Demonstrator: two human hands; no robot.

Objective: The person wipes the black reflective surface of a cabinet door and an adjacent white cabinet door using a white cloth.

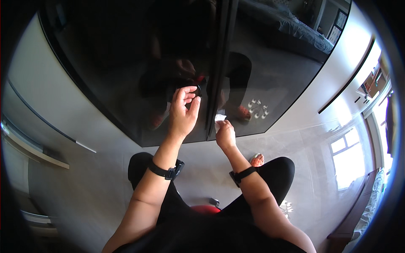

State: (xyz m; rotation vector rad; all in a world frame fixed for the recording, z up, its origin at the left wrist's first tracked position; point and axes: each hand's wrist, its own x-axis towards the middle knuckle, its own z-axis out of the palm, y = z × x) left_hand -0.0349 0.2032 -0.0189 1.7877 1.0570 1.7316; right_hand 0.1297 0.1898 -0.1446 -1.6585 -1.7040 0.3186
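Note:
In front of me stands a cabinet with two tall, glossy dark doors (114, 63). My left hand (183, 111) is raised before the left door, its fingers curved and the thumb apart from them. Beside those fingertips runs a thin black curved line (200, 90); I cannot tell whether it is a thing in the hand or a reflection. Close to the lower part of the right door, my right hand (225, 134) pinches a small crumpled white tissue (219, 118). Whether the tissue touches the door cannot be made out. Each forearm wears a black strap (171, 172).
White cabinet fronts (59, 97) flank the dark doors, with a long dark handle (348, 80) on the right. Below lies a shiny grey tiled floor (109, 185). Part of a red seat (204, 208) shows between my legs. A bed (365, 206) is at the lower right.

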